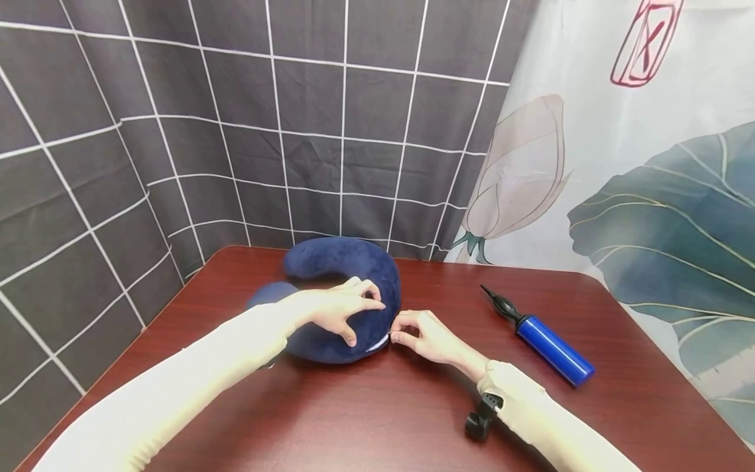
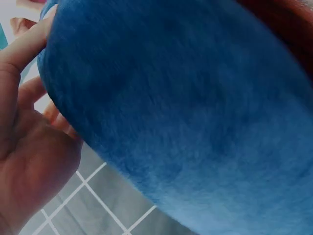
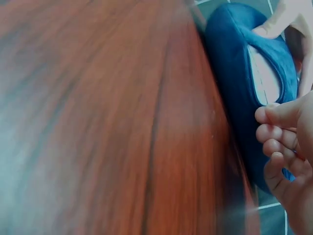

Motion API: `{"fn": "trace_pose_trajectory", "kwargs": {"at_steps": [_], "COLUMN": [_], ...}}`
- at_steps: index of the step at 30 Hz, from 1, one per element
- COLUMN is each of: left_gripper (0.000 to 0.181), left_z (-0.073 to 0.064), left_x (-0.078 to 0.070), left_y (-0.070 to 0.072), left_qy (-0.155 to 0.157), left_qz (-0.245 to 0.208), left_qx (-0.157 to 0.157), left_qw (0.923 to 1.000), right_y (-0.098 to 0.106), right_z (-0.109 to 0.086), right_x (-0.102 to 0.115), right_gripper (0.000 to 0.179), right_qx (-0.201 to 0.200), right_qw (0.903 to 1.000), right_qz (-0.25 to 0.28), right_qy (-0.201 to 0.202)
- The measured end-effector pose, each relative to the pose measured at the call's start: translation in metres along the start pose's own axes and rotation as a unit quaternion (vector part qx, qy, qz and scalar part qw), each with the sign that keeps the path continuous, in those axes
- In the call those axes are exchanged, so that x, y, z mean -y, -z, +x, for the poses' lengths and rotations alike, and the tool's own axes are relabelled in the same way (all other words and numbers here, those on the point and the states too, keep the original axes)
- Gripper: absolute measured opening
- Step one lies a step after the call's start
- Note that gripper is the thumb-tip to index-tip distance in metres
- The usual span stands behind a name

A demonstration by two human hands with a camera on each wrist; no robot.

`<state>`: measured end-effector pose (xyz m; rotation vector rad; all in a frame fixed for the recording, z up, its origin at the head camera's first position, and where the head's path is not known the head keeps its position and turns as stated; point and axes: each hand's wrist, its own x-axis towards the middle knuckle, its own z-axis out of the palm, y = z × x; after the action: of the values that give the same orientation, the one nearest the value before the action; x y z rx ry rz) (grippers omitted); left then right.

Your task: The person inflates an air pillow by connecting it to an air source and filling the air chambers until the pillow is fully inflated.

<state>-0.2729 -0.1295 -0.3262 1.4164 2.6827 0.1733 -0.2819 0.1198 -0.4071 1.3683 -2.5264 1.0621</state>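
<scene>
A navy blue U-shaped neck pillow (image 1: 377, 269) lies on the table, its plush side filling much of the left wrist view. Along its near right edge runs an unzipped slit, where white inner material (image 3: 265, 78) shows in the right wrist view. My left hand (image 1: 336, 308) grips the pillow's curve from above, thumb by the slit and fingers bent over the cover. At the slit's lower end, my right hand (image 1: 433, 337) pinches the zipper pull between thumb and forefinger; the fingertips hide the pull itself. The other right fingers are loosely curled beside the pillow.
On the right of the reddish-brown table (image 1: 366, 419) lies a blue hand pump (image 1: 554, 347) with a black nozzle. A grey gridded curtain (image 1: 307, 157) hangs behind, and a white floral curtain (image 1: 542, 242) borders the table's right side. A black wrist mount (image 1: 485, 416) sits on my right sleeve.
</scene>
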Motion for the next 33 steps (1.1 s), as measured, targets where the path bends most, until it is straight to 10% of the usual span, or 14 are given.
{"fn": "trace_pose_trajectory", "kwargs": {"at_steps": [18, 26, 33], "left_gripper": [0.083, 0.052, 0.047], "left_z": [0.011, -0.011, -0.027], "left_x": [-0.006, -0.016, -0.008], "left_y": [-0.006, -0.007, -0.010], "left_qy": [0.055, 0.042, 0.009], "left_qz": [-0.006, 0.006, -0.030], "left_qx": [-0.070, -0.152, -0.131], "left_qw": [0.9961, 0.9874, 0.9908], "right_y": [0.010, 0.012, 0.014], "right_z": [0.012, 0.014, 0.016], "right_x": [-0.011, -0.012, -0.009], "right_gripper": [0.012, 0.013, 0.013], "right_qx": [0.016, 0.012, 0.021], "right_qw": [0.9943, 0.9950, 0.9955], "right_qz": [-0.089, -0.081, -0.067], "right_qy": [-0.056, -0.056, -0.064]}}
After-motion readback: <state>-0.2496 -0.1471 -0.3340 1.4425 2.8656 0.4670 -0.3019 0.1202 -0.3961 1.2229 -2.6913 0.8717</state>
